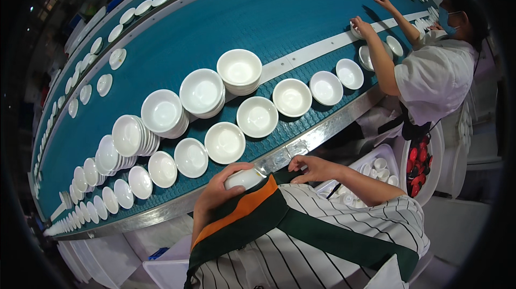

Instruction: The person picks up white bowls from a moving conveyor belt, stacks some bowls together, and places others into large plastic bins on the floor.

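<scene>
My left hand (pixel 219 188) is closed around a white bowl (pixel 243 180), held tilted in front of my chest by the conveyor's near edge. My right hand (pixel 314 169) is just right of that bowl, apart from it. Its fingers are loosely bent, with a gap between thumb and forefinger and nothing visible in them. Ahead of both hands, a row of single white bowls (pixel 224 143) runs along the near lane of the blue-green conveyor (pixel 317 12). Behind that row stand stacks of white bowls (pixel 162 111).
A metal rail (pixel 290 152) edges the conveyor. To the right, a co-worker (pixel 435 76) reaches over the belt among bowls. Below them are a tray of small white pieces (pixel 399 155) and a tub (pixel 436 166) holding red and black pieces. More bowls line the far lane (pixel 144 7).
</scene>
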`<move>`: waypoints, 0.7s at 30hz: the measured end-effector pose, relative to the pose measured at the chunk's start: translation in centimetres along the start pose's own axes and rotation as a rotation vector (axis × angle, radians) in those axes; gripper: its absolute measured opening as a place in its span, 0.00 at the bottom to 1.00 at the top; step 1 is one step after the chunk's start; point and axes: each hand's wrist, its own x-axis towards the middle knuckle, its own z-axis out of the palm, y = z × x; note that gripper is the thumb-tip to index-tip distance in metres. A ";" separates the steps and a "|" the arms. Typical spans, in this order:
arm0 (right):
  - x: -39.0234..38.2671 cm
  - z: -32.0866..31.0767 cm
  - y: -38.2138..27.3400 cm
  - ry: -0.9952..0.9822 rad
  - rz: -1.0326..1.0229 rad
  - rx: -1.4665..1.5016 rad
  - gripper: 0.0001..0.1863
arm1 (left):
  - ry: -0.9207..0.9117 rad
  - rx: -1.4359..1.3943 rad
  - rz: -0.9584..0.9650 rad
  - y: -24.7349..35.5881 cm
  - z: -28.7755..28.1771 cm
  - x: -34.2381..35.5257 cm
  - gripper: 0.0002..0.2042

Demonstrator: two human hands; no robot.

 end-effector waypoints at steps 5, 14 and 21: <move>-0.3 -0.4 5.3 0.092 0.247 -0.047 0.37 | 0.030 0.023 0.018 -0.9 0.6 1.1 0.27; -0.7 -4.4 4.7 -0.161 0.577 -0.162 0.32 | 0.045 0.007 -0.044 -0.1 2.6 4.3 0.27; -0.2 -12.7 -0.6 0.816 -0.198 -0.635 0.12 | 0.054 0.012 -0.043 0.6 4.0 6.3 0.22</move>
